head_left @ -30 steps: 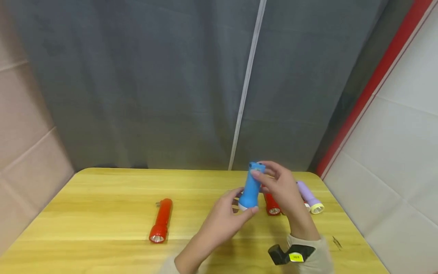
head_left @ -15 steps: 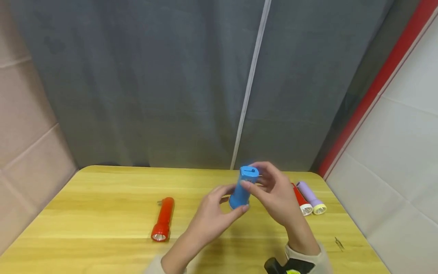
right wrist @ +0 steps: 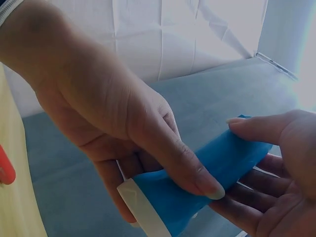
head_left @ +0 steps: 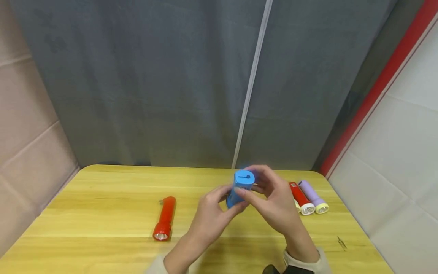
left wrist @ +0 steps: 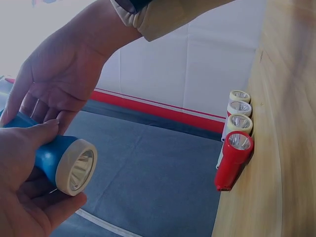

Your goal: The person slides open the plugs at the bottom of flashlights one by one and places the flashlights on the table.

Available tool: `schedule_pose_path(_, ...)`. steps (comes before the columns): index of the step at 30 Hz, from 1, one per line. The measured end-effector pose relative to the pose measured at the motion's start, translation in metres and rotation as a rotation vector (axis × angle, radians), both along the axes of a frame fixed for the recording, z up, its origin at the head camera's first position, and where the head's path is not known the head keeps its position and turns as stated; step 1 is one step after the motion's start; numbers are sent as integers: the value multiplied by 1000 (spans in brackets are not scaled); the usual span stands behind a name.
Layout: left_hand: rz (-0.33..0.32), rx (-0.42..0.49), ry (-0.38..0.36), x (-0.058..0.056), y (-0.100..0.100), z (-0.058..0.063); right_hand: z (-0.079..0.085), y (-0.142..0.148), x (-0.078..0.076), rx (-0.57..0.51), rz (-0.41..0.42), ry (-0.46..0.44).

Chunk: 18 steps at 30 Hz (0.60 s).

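Both hands hold a blue flashlight (head_left: 245,179) above the table, its flat tail end tipped toward the head camera. My left hand (head_left: 209,213) grips the lamp end, thumb on one side and fingers on the other. Higher up, near the tail, my right hand (head_left: 273,199) holds the body between thumb and fingers. The white-rimmed lamp (left wrist: 76,168) faces outward in the left wrist view. In the right wrist view, the left hand's thumb (right wrist: 197,177) lies along the blue body. A red flashlight (head_left: 165,219) lies to the left of the hands.
On the right of the wooden table (head_left: 102,213) lie a red flashlight with a white rim (head_left: 302,198) and a purple flashlight (head_left: 313,197). The left wrist view shows another red flashlight (left wrist: 234,160) in that row. A dark mark (head_left: 341,243) sits near the right edge.
The hands have shifted the blue flashlight left and slightly down. It has tipped, so its tail end now faces the head camera and its lamp end is hidden in that view.
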<state>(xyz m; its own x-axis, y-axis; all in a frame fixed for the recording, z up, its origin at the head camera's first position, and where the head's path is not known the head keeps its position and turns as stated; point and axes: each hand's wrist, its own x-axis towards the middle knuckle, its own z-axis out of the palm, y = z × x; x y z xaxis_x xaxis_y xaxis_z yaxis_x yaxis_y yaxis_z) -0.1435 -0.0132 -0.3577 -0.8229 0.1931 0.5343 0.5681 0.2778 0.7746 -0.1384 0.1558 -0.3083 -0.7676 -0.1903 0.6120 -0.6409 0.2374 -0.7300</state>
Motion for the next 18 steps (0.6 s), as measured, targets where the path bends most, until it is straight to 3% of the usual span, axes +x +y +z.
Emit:
schedule_pose_path(6, -6, -4, -4, -3, -3, -2, -1, 1, -3, -60, 86, -94)
schedule_pose_path(13, 18, -38, 27, -4, -7, -4, -3, 2, -6, -241, 414, -173)
schedule_pose_path(16, 19, -49, 42, -4, -8, -4, -3, 0, -6, -270, 456, -245)
schedule_pose_path(18, 13, -58, 46, -4, -9, -3, -4, -1, -6, -271, 435, -282)
